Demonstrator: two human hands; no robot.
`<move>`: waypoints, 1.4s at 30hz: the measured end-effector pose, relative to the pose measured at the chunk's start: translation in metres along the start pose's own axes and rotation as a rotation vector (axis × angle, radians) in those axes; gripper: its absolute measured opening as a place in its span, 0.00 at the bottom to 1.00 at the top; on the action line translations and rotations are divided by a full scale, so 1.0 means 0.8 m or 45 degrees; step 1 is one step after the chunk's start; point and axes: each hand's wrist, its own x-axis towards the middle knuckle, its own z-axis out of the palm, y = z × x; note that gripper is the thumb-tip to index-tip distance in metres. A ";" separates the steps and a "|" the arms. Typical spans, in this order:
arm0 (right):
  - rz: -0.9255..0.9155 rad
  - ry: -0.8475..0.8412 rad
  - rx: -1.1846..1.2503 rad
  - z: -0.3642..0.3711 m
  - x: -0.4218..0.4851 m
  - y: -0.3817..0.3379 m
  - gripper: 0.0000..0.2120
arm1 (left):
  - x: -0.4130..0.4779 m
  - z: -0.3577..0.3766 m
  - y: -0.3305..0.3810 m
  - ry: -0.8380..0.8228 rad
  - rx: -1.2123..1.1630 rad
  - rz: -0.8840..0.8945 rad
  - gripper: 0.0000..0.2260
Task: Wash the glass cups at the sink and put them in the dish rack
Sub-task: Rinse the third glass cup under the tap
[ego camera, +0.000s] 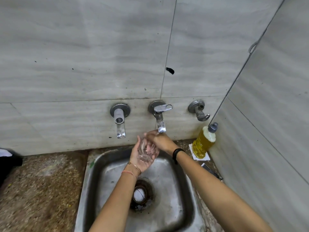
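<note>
A clear glass cup (148,152) lies tilted in my left hand (139,158), which cradles it from below with fingers curled round it, above the steel sink (107,174). My right hand (158,139) is bent over the cup's far end, right under the spout of the middle tap (160,121); its fingers reach onto or into the cup, and I cannot tell which. No dish rack is in view.
A second tap (119,121) stands left of the middle one, and a small valve (199,110) to the right. A bottle of yellow dish soap (204,141) stands at the sink's right corner. The drain (140,194) holds a strainer. Speckled stone counter (41,190) lies left.
</note>
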 end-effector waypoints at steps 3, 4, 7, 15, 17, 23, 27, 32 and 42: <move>-0.443 0.110 -0.575 -0.001 -0.015 0.008 0.08 | 0.000 0.004 0.009 0.244 0.051 -0.073 0.22; -0.544 0.117 -0.746 0.001 -0.019 0.015 0.08 | 0.001 0.009 0.011 0.274 0.106 -0.054 0.20; -0.542 0.209 -0.860 0.010 -0.021 0.027 0.15 | 0.008 0.023 0.006 0.270 0.187 0.067 0.14; -0.621 0.191 -1.050 0.005 -0.017 0.030 0.14 | 0.009 0.024 0.015 0.203 0.231 0.058 0.16; -0.451 0.234 -0.852 0.016 -0.016 0.021 0.14 | 0.011 0.023 0.012 0.172 0.218 0.141 0.14; -0.632 0.107 -1.034 0.004 -0.023 0.035 0.19 | 0.015 0.018 0.024 0.132 0.191 0.196 0.17; -0.738 0.127 -0.986 0.014 -0.024 0.020 0.22 | 0.016 0.014 0.017 0.077 0.041 0.211 0.16; -0.668 0.052 -0.992 0.006 -0.025 0.030 0.14 | 0.018 0.004 0.017 0.083 0.212 0.168 0.23; -0.578 0.163 -0.837 0.027 -0.026 0.024 0.13 | 0.008 0.006 0.015 0.085 0.025 0.228 0.16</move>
